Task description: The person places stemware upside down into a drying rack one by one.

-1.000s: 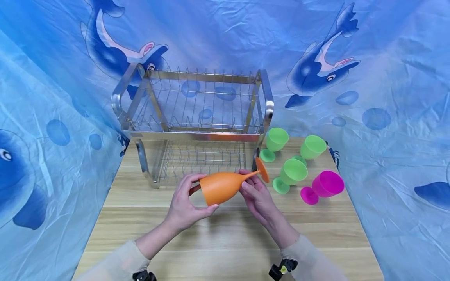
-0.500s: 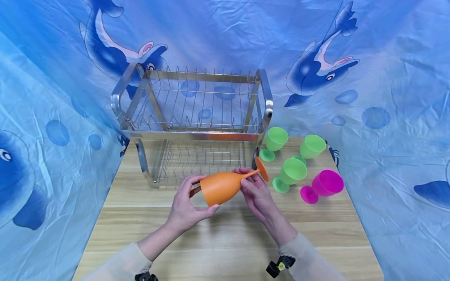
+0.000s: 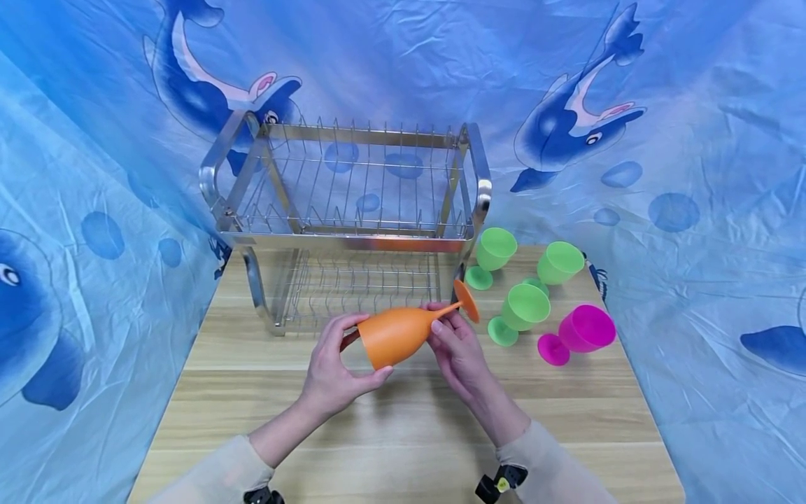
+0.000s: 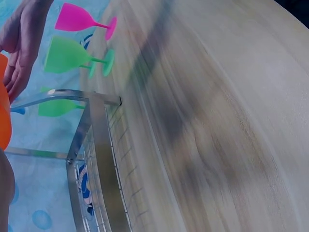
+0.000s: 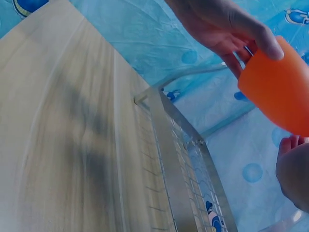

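Note:
An orange goblet [image 3: 398,336] is held on its side above the table, its mouth to the left and its foot to the upper right. My left hand [image 3: 334,367] grips the rim, with the thumb below and fingers at the far side. My right hand [image 3: 462,353] pinches it where the bowl meets the stem, the thumb in front. In the right wrist view, the left thumb lies against the orange bowl [image 5: 277,89]. Only a sliver of the orange bowl [image 4: 4,106] shows in the left wrist view.
A two-tier metal dish rack [image 3: 352,243] stands behind the hands. To its right on the wooden table [image 3: 403,448] are three green goblets [image 3: 526,308] and a magenta goblet [image 3: 588,329]. A blue dolphin-print sheet [image 3: 403,56] surrounds the table.
Both hands keep nearly the same hold on the orange goblet. Its foot has shifted very slightly to the left and up, and the right forearm has drawn slightly left.

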Demonstrator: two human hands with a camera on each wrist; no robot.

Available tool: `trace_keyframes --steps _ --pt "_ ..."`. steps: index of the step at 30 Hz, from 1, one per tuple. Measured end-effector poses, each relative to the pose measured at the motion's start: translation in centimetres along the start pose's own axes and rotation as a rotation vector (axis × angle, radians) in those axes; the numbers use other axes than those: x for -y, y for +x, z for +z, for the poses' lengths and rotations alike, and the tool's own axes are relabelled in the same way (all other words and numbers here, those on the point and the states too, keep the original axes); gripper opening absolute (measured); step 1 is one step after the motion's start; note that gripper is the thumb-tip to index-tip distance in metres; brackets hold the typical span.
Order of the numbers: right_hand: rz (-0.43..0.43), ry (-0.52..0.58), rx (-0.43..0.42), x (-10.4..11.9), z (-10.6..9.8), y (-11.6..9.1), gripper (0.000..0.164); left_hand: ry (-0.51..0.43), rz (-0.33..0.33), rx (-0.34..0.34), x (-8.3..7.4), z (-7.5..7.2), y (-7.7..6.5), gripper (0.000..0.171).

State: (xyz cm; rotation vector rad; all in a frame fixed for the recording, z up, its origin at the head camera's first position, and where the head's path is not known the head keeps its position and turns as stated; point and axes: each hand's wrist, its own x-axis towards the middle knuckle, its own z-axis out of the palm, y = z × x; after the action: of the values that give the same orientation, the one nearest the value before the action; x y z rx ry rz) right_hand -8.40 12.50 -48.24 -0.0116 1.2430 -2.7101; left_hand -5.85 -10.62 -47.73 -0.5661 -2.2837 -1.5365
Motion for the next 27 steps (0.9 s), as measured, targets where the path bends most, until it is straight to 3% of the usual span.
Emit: trace_keyframes --steps 8,16,27 --pt "-0.013 -0.118 -0.072 -0.4 1.0 -1.0 0.053 0.081 0.073 -0.011 0.4 0.0 -0.1 0.090" --pt "0.005 -0.126 -0.130 -0.4 1.9 -1.5 0.052 0.131 0.110 -0.009 0.6 -0.1 0.0 0.087" --pt "0.003 -0.144 -0.151 -0.6 2.5 -1.7 0.053 0.160 0.280 -0.076 1.7 0.4 0.1 0.077"
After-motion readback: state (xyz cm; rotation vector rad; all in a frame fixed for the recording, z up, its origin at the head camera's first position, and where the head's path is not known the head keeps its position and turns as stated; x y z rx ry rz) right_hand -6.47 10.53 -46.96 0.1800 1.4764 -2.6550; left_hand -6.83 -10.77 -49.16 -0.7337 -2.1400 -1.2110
